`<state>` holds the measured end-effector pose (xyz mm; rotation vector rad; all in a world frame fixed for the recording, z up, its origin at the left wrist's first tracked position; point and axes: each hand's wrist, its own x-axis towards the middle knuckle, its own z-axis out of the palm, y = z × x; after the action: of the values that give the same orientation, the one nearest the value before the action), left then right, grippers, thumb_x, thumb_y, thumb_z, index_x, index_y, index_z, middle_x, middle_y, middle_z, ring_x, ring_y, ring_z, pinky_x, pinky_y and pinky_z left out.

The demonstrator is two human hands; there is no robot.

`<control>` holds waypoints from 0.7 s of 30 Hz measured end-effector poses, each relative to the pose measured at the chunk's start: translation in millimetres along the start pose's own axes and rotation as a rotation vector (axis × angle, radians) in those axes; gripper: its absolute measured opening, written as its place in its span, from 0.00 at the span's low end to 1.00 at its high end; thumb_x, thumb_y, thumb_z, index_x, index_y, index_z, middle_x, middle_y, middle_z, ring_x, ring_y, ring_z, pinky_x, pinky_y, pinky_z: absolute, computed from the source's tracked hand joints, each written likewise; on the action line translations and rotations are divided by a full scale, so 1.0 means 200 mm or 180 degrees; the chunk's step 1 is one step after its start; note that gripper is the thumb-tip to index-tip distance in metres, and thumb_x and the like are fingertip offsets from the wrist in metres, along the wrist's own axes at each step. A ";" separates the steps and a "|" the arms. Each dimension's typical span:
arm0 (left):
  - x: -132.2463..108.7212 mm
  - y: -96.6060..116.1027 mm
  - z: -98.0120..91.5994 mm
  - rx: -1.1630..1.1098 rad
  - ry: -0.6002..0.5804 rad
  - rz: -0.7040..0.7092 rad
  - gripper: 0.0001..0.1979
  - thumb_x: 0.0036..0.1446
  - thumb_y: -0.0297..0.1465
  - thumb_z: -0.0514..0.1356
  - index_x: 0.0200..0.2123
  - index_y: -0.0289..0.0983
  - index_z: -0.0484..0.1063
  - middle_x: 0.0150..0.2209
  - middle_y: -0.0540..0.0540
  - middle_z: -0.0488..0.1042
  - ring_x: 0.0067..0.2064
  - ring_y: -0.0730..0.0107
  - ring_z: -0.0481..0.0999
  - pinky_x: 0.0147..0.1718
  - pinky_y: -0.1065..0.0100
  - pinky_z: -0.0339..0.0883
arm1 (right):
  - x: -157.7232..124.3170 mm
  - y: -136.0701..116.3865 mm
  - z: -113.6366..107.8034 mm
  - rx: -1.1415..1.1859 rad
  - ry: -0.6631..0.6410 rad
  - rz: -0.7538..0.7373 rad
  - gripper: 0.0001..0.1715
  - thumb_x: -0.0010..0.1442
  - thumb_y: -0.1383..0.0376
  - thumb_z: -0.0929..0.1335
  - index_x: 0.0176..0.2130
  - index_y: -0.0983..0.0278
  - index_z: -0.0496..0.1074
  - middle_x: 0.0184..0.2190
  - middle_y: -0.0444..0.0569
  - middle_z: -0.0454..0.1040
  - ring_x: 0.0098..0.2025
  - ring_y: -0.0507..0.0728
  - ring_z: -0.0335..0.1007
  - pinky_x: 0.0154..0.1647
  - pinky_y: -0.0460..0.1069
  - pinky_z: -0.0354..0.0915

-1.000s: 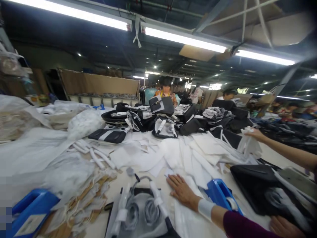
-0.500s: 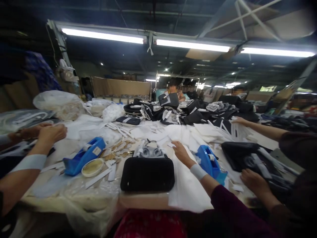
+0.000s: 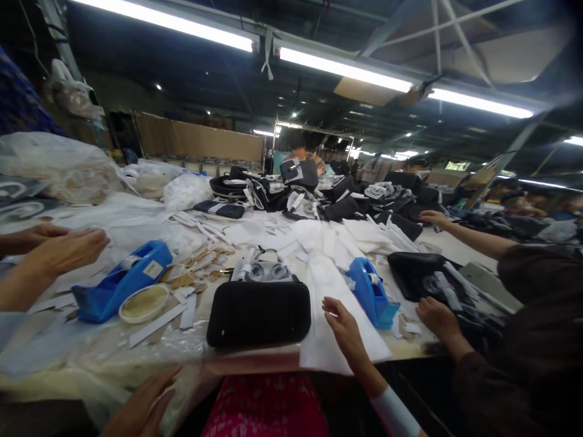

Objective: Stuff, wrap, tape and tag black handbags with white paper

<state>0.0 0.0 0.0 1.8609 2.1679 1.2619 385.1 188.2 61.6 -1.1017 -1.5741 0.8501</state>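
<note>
My right hand (image 3: 347, 331) lies flat with fingers apart on the near end of a long white sheet (image 3: 321, 276) that hangs over the table's front edge. A white band wraps that wrist. Just left of the hand stands a black bag (image 3: 257, 312), with plastic-wrapped handles (image 3: 262, 271) behind it. A blue tape dispenser (image 3: 371, 291) sits right of the hand. My left hand (image 3: 136, 406) is blurred at the lower left, against the clear plastic (image 3: 150, 346) draped over the table edge; its grip is not visible.
A second blue tape dispenser (image 3: 121, 279) and a round dish (image 3: 143, 302) sit at the left, near a co-worker's hands (image 3: 64, 249). Another person's hand (image 3: 437, 318) rests on a black bag (image 3: 414, 273) at the right. Black bags (image 3: 319, 194) and white strips are piled farther back.
The view pulled back from the table. My right hand slid toward me down the white sheet. My left hand has come into view at the table's front edge.
</note>
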 end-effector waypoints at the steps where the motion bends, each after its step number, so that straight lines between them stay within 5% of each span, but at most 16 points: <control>1: 0.07 0.01 0.02 -0.0098 -0.0123 -0.0010 0.21 0.62 0.48 0.49 0.48 0.44 0.72 0.49 0.43 0.76 0.51 0.53 0.76 0.51 0.51 0.72 | 0.01 -0.02 0.03 0.0175 -0.0082 0.0132 0.26 0.58 0.55 0.66 0.53 0.65 0.66 0.53 0.59 0.71 0.54 0.64 0.70 0.58 0.61 0.64; 8: 0.51 0.18 0.18 -0.0823 -0.0410 -0.0508 0.37 0.55 0.48 0.58 0.62 0.37 0.56 0.62 0.35 0.63 0.59 0.50 0.69 0.57 0.51 0.66 | 0.14 -0.07 0.25 0.0939 -0.0378 0.0928 0.44 0.51 0.50 0.72 0.60 0.64 0.57 0.59 0.60 0.64 0.59 0.66 0.64 0.62 0.62 0.60; 21: 0.74 0.09 0.34 -0.0989 -0.0529 -0.1031 0.41 0.53 0.47 0.61 0.67 0.45 0.49 0.61 0.42 0.65 0.61 0.49 0.67 0.58 0.48 0.64 | 0.25 -0.16 0.42 0.0723 -0.0409 0.1083 0.35 0.57 0.56 0.70 0.61 0.57 0.60 0.59 0.49 0.66 0.61 0.62 0.61 0.65 0.59 0.56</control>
<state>5.7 160.6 34.2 1.3790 1.9527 1.2396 292.3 224.9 86.2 -1.1839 -1.3697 1.3166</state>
